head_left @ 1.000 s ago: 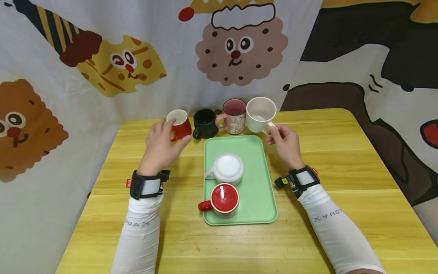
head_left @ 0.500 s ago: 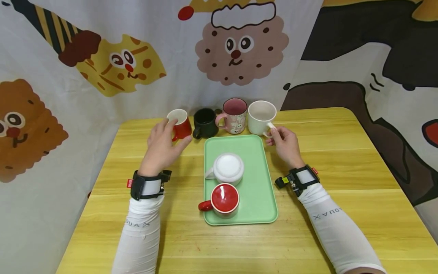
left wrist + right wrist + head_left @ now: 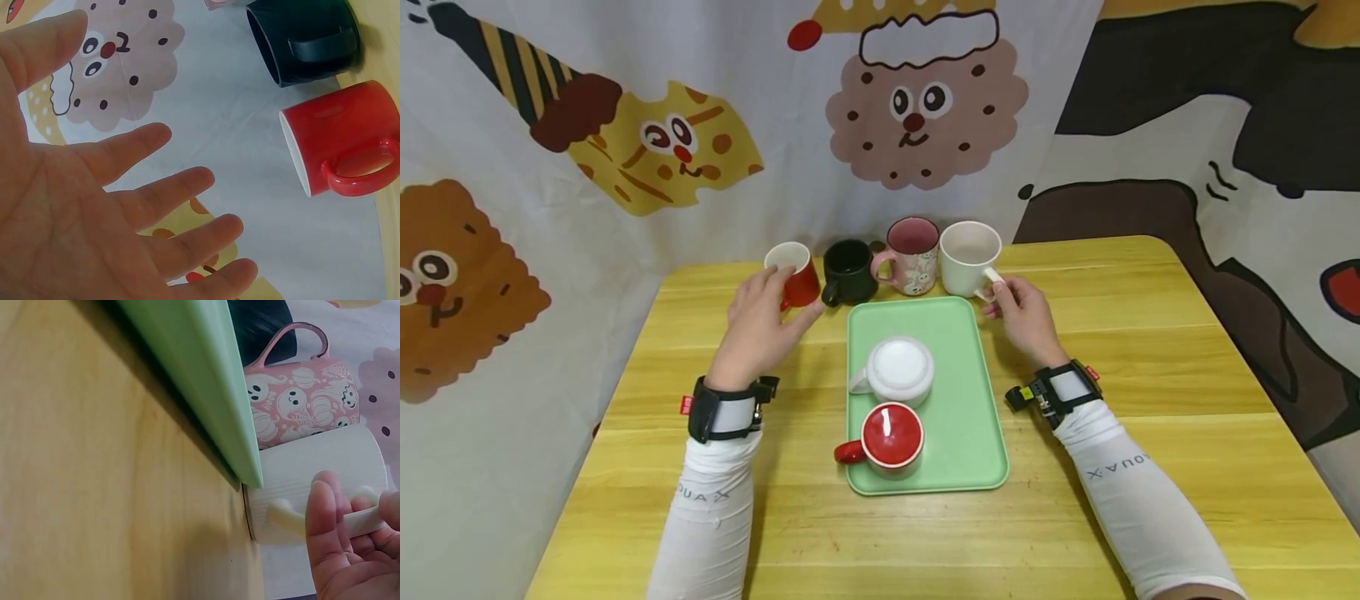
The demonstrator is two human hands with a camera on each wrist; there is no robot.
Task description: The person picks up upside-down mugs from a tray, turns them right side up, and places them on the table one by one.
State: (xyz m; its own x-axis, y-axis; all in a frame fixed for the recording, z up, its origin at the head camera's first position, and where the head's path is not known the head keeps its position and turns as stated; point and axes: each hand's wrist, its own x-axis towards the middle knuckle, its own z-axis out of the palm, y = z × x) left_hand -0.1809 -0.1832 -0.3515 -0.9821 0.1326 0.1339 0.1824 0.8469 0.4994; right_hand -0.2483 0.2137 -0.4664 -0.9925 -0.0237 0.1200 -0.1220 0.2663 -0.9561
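Observation:
My right hand (image 3: 1028, 321) pinches the handle of a white mug (image 3: 970, 254), thumb on top and fingers curled beneath, as the right wrist view shows. That mug stands upright at the right end of a row at the back of the table. My left hand (image 3: 760, 329) is spread with fingers straight, just in front of a red mug (image 3: 802, 283) at the row's left end. In the left wrist view a gap shows between those fingertips and the red mug (image 3: 344, 137). Between the end mugs stand a black mug (image 3: 850, 279) and a pink ghost-patterned mug (image 3: 306, 403).
A green tray (image 3: 962, 417) lies in front of the row. On it an upside-down white mug (image 3: 898, 371) and a mug with a red top face (image 3: 891, 437) sit one before the other. A printed curtain (image 3: 760, 50) hangs right behind the wooden table (image 3: 880, 550).
The white mug in my right hand has come down and now stands level beside the pink mug. My left hand has shifted slightly to the right, still spread.

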